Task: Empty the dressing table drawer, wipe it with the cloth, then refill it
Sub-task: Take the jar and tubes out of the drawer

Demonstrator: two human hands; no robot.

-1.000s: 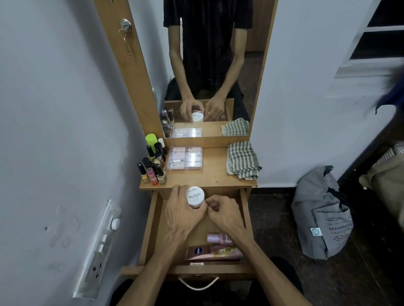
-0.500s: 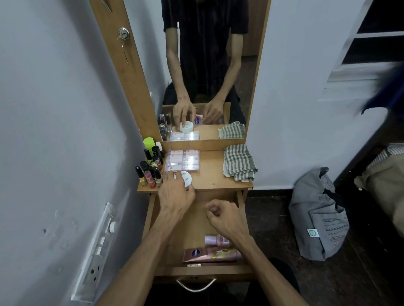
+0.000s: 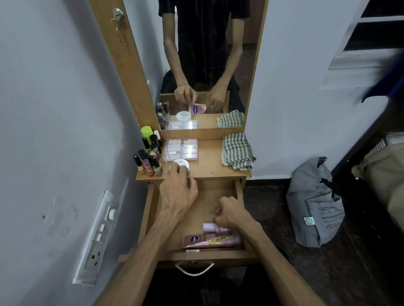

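The drawer [image 3: 199,200] stands pulled out under the dressing table top [image 3: 211,168], and most of its floor now shows bare wood; only a pink tube [image 3: 210,241] and a pink bottle [image 3: 213,227] remain, lying against the front wall at 6 o'clock. The white jar [image 3: 182,165], held over the drawer a second ago, now sits on the table top near the front edge, at 12 o'clock from the left hand [image 3: 178,193], just below the clear case [image 3: 181,149] and beside the cluster of nail polish bottles [image 3: 149,158] at 9 o'clock. The left hand has let go and is drawing back over the drawer, fingers relaxed and holding nothing, fingertips still close to the jar. The right hand [image 3: 229,213] has sunk lower, loosely curled and empty, hovering just above the pink bottle. So emptying looks nearly done: probably two items to lift out. The checked cloth [image 3: 238,151] waits folded at 2 o'clock on the top, untouched.
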